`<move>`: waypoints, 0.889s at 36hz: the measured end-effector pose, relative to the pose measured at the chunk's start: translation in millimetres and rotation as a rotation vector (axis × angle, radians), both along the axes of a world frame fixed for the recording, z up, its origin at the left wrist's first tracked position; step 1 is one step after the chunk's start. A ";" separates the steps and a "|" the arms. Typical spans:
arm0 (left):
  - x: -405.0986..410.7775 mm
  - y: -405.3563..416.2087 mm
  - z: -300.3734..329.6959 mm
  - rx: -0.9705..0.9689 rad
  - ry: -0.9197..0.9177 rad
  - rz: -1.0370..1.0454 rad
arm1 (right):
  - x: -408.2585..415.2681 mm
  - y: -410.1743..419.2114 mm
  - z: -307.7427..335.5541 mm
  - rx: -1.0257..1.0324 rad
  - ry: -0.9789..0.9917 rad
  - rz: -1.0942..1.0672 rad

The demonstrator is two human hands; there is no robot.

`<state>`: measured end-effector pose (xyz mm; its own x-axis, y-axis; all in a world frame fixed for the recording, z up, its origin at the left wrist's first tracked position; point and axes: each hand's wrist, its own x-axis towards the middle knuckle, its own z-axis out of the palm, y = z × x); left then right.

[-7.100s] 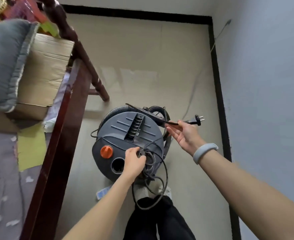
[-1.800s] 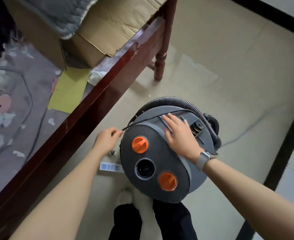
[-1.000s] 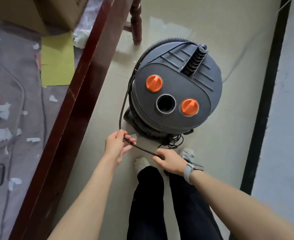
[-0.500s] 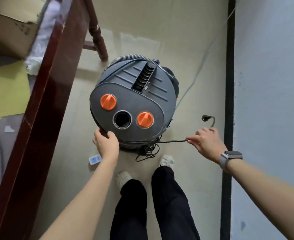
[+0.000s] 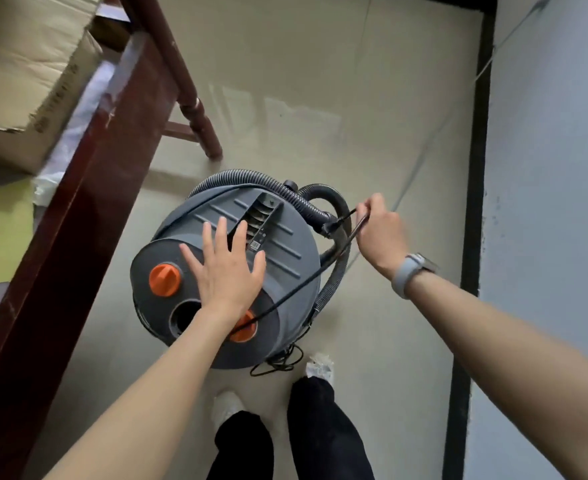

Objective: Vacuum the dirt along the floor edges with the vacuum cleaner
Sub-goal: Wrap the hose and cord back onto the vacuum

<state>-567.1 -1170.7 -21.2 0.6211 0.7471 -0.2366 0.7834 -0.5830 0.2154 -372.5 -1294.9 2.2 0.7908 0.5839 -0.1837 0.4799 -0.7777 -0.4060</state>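
A round grey canister vacuum cleaner (image 5: 285,258) with two orange knobs stands on the beige floor in front of my feet. Its ribbed hose (image 5: 251,178) curls around the far and right side. My left hand (image 5: 225,268) lies flat on the lid with fingers spread. My right hand (image 5: 380,230) grips the black power cord (image 5: 299,292) near the plug (image 5: 330,226), at the vacuum's right side. The cord runs from that hand across the lid toward the near orange knob. More cord lies looped on the floor by the base.
A dark red wooden bed frame (image 5: 88,188) with a turned leg (image 5: 195,109) runs along the left, a cardboard box (image 5: 25,77) on it. A grey wall (image 5: 555,202) with a black skirting board (image 5: 472,202) closes the right side. Open floor stretches ahead.
My left hand has moved from the vacuum's near rim onto the lid. My right hand has carried the cord up and forward, laying it across the lid.
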 end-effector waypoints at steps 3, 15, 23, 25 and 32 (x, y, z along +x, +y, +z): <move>5.1 4.2 -11.3 -0.019 0.044 0.045 | 24.5 22.4 3.3 0.246 0.325 -0.110; -49.0 -35.8 -26.4 -0.040 -0.173 0.005 | 16.3 35.4 -7.5 0.511 1.116 -0.284; -101.5 -69.4 -33.2 -0.040 -0.119 0.120 | -44.1 -10.2 -31.6 0.253 0.912 0.177; -106.5 -73.9 -33.3 -0.021 -0.096 0.082 | -51.7 -20.0 -37.6 0.202 0.829 0.194; -125.5 -81.0 -40.0 -0.051 -0.003 0.036 | -70.6 -46.3 -38.4 0.141 0.496 0.298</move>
